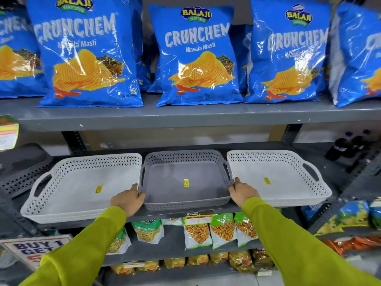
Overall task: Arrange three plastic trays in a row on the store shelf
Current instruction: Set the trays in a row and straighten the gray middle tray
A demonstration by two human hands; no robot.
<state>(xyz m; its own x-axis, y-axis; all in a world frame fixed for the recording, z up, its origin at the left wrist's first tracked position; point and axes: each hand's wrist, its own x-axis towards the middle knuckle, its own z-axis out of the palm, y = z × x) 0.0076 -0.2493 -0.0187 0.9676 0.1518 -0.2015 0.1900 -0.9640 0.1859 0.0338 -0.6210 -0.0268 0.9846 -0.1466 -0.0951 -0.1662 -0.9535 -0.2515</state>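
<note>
Three perforated plastic trays stand side by side on the grey middle shelf. A white tray is on the left, a grey tray in the middle, another white tray on the right. Each has a small yellow sticker inside. My left hand grips the grey tray's front left corner. My right hand grips its front right corner. Both sleeves are yellow-green. The grey tray's sides touch the white trays.
Blue Crunchem chip bags line the shelf above. A dark grey perforated tray lies at the far left. Dark bottles stand at the far right. Snack packets fill the lower shelves. A "Buy 1 Get" sign leans below left.
</note>
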